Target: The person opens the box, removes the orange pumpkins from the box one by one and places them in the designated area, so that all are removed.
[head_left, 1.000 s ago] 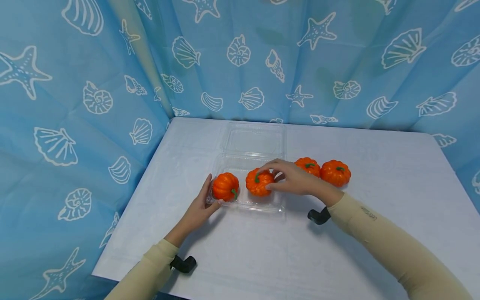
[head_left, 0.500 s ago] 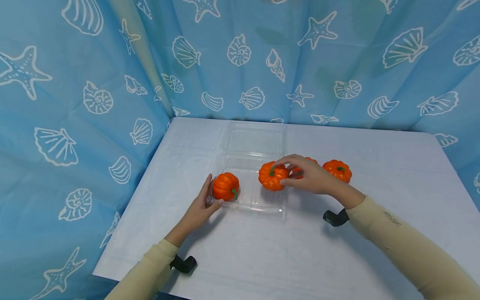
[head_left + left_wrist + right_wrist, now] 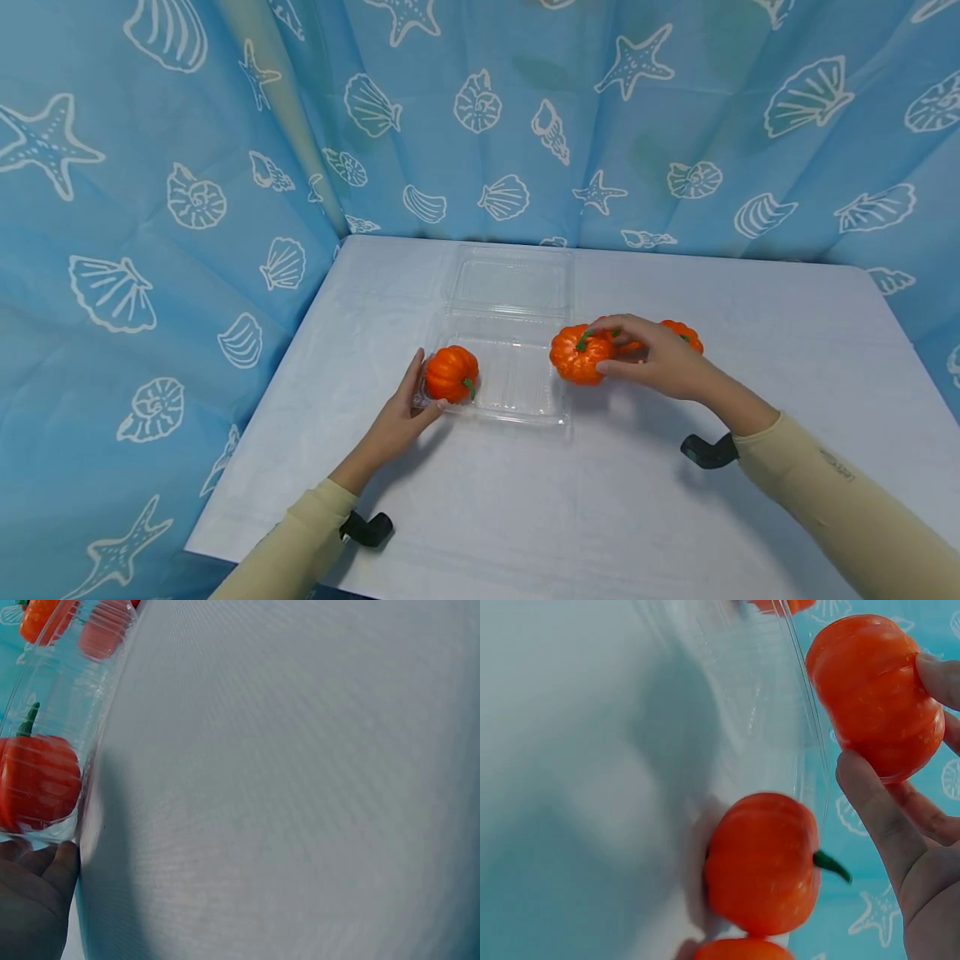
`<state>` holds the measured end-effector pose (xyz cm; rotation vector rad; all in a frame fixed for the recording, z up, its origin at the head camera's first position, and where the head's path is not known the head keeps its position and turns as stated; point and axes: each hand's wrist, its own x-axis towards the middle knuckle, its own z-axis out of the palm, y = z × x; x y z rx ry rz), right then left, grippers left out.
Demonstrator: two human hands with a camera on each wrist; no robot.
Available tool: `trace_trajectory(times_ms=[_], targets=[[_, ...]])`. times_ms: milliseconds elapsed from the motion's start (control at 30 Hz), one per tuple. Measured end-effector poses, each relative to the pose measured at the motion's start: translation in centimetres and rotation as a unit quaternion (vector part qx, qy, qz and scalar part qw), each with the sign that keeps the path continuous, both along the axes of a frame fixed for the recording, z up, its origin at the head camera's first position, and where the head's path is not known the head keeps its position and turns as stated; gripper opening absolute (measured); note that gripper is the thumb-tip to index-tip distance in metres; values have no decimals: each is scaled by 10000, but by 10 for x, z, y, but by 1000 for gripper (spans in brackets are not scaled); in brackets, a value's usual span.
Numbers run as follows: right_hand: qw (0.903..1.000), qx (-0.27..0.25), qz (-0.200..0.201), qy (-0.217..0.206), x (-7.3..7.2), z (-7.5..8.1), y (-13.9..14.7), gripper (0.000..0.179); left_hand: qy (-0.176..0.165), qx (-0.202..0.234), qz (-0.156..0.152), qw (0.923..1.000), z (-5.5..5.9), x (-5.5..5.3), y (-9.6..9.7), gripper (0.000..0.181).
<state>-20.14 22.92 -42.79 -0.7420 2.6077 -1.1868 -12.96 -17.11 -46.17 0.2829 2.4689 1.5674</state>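
Observation:
My right hand (image 3: 660, 360) holds a small orange pumpkin (image 3: 576, 357) with a green stem, pinching it between thumb and fingers. In the right wrist view this pumpkin (image 3: 877, 694) is raised beside the container's end wall. A clear plastic clamshell container (image 3: 517, 408) lies with its lid (image 3: 510, 279) folded back. At its left end sits another pumpkin (image 3: 452, 374), its stem toward the front right. My left hand (image 3: 393, 425) touches the container's left front corner, fingers fairly straight; in the left wrist view its fingertips (image 3: 64, 862) meet the wall near the pumpkin (image 3: 37, 780).
Two more pumpkins lie on the white table right of the container. One (image 3: 761, 862) is mostly hidden behind my right hand in the head view; the other (image 3: 684, 335) is partly covered. A blue shell-patterned curtain (image 3: 510, 125) borders the table's back and left.
The right hand has lifted the pumpkin out of the container's right half and carried it right, past the container's right edge. The left hand and the other pumpkin stay put.

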Motion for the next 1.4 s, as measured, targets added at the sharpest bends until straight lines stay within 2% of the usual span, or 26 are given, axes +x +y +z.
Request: trace_trajectory(times_ms=[267, 367, 600, 767, 967, 1267, 1400], targets=[[9991, 110, -399, -5, 14, -12, 24, 48, -3, -9, -7, 10000, 4, 0, 0, 87], [9984, 173, -535, -91, 20, -19, 30, 50, -47, 17, 17, 10000, 1, -2, -1, 88], [9977, 0, -591, -346, 27, -37, 39, 51, 144, 80, 55, 9998, -38, -14, -10, 92], [9976, -24, -616, -320, 27, -46, 39, 52, 153, 36, 55, 9999, -38, -13, -10, 91], [9962, 66, -836, -237, 25, -55, 35, 53, 158, 44, 38, 9999, -40, -14, -10, 91], [9951, -11, -986, 19, 25, -66, 33, 50, 180, 63, 11, 9998, -38, -13, -10, 91], [9948, -110, -1006, -64, 25, -67, 34, 50, 168, 89, 12, 9998, -38, -13, -10, 91]])
